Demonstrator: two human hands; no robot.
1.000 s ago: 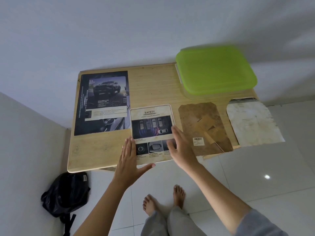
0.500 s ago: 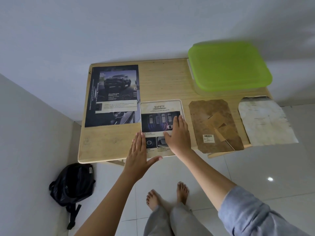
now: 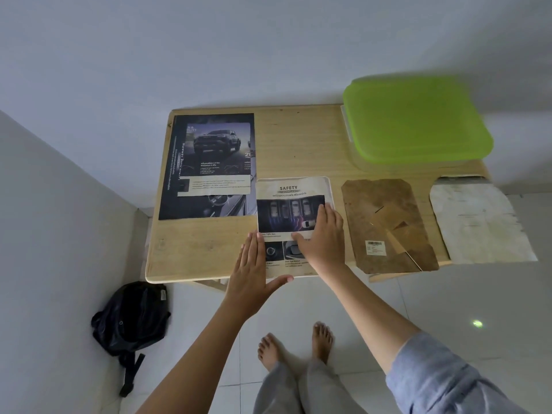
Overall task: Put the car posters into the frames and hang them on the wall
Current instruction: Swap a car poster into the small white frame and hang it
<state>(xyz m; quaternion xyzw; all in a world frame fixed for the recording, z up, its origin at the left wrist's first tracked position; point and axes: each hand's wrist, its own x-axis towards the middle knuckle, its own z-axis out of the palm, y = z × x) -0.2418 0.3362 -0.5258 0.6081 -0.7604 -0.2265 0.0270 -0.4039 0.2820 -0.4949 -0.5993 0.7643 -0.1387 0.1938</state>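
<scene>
A "SAFETY" car poster (image 3: 291, 189) with rounded corners lies flat at the front of the wooden table (image 3: 298, 138), possibly in a clear frame. My left hand (image 3: 251, 270) rests flat along its left edge, thumb spread under the bottom edge. My right hand (image 3: 324, 237) lies flat on the poster's right half, fingers together. A dark pickup-truck poster (image 3: 218, 150) lies on a larger dark sheet at the table's back left. A brown frame backboard (image 3: 388, 225) with a barcode label and a stand lies to the right.
A green-lidded plastic box (image 3: 418, 121) sits at the back right. A worn whitish sheet (image 3: 478, 222) overhangs the table's right front edge. A black backpack (image 3: 131, 318) lies on the tiled floor by the left wall. My bare feet (image 3: 295, 342) stand below.
My right hand slid up and onto the safety poster and now lies flat on it. My left hand stayed at the left edge. The view shifted slightly.
</scene>
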